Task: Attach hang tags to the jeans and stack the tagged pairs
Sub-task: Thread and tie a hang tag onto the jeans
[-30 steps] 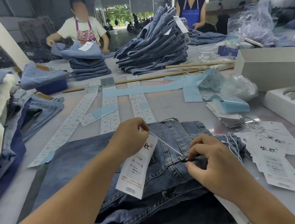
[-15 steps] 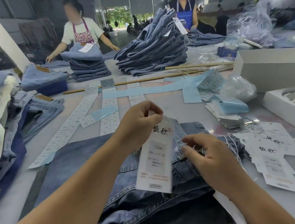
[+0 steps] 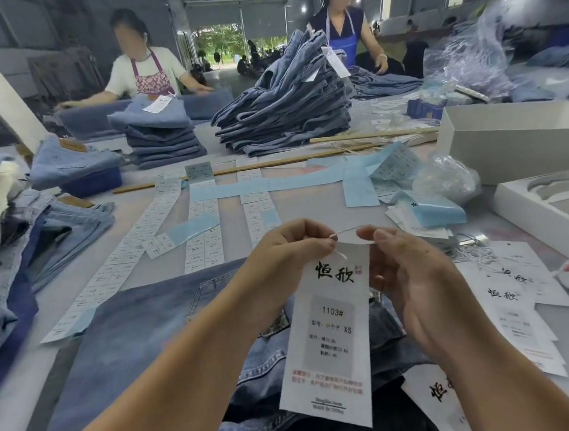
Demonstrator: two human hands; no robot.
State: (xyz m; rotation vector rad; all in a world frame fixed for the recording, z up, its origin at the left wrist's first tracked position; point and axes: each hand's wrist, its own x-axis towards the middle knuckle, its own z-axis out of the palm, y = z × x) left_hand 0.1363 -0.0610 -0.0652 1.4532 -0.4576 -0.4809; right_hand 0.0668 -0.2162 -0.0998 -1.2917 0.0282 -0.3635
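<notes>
Left hand [image 3: 286, 249]: fingers curled, pinching the top edge of the tag [image 3: 331, 335] and 1 end of the string [image 3: 346, 231]. Right hand [image 3: 408, 273]: thumb and forefinger pinching the string's other end, just beside the left fingertips. Tag: hangs upright below both pinches, printed "1103#", "XS". Jeans [image 3: 142, 337]: flat on the table [image 3: 310, 209] under the hands. Loose tags [image 3: 518, 305]: right of the right hand. 2 jeans stacks [image 3: 284, 112]: well beyond the fingers.

White hang tag [image 3: 331, 335], blue jeans [image 3: 142, 331]
</notes>
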